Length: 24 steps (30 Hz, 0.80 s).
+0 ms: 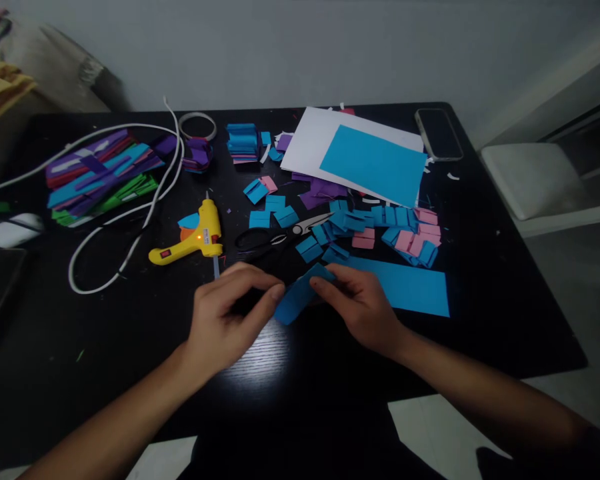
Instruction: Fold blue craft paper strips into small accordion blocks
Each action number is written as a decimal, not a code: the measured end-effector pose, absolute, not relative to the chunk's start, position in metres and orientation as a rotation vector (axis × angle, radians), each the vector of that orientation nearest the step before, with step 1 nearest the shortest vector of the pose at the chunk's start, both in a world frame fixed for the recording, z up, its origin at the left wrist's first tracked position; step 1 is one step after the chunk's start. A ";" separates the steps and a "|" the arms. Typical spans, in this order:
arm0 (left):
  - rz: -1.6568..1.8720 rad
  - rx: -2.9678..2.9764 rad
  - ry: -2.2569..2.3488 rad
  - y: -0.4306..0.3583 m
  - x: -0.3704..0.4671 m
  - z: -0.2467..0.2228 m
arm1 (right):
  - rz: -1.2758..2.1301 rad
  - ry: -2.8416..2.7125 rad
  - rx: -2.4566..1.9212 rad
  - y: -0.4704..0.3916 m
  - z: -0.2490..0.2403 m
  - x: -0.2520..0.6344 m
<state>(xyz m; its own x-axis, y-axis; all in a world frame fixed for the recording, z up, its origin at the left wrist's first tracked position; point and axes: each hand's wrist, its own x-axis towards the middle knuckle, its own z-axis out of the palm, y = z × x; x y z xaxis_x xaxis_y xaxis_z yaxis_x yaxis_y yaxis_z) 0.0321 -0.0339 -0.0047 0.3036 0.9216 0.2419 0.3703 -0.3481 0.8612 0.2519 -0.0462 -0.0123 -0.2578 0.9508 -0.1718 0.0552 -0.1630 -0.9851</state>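
Note:
A small blue paper strip (297, 297) is held between my two hands above the black table. My left hand (235, 307) pinches its left edge between thumb and forefinger. On the other end, my right hand (357, 300) grips the strip with its thumb on top and the fingers curled behind. A larger blue sheet (415, 290) lies flat, partly behind my right hand. Small folded blue pieces (347, 220) and folded pink pieces (405, 240) lie in a cluster just beyond. Scissors (280, 237) rest to the left of that cluster.
A yellow glue gun (195, 237) lies left of the scissors, near a looped white cable (75, 257). Bundled coloured papers (100, 173) are at the back left. White and blue sheets (375, 163) and a phone (439, 135) lie toward the back right of the table (485, 320).

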 end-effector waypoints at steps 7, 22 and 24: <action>0.876 1.985 0.956 -0.030 0.028 -0.006 | 1.773 -1.520 -1.151 -0.050 -0.019 0.248; 0.887 1.925 1.061 -0.033 0.030 -0.010 | 1.546 -1.304 -1.256 -0.050 -0.017 0.248; 0.882 1.908 1.035 -0.033 0.029 -0.009 | 1.533 -1.302 -1.266 -0.050 -0.017 0.248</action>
